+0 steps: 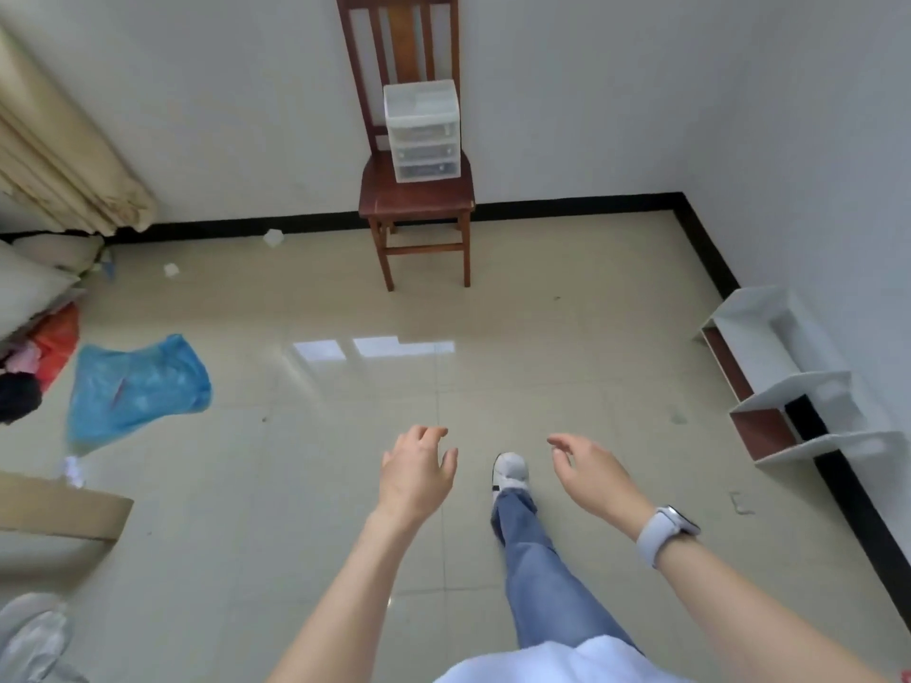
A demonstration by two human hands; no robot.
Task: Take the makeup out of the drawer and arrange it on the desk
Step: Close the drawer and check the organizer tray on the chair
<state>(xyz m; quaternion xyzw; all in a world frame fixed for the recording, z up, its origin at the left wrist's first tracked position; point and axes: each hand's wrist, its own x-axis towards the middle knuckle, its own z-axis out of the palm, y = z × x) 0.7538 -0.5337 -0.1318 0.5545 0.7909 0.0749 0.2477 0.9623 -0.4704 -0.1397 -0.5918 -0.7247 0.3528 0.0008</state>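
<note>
progress: nothing out yet; your drawers (422, 133) sit closed on the chair (416, 194), well apart.
grip: your left hand (416, 473) and right hand (589, 473) are loose, empty.

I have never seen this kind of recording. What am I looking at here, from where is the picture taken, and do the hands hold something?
There is no machine here. A person wears one wide-angle camera on the head, and it looks forward and down, so you see that person's own arms. The left hand and the right hand are both held out in the air with relaxed fingers, and they hold nothing. The right wrist wears a watch. Below is one leg in jeans with a white shoe on the tiled floor. Ahead, against the wall, stands a wooden chair, and on its seat sits a small clear drawer unit. Its drawers look closed. What is inside is too blurred to tell.
</note>
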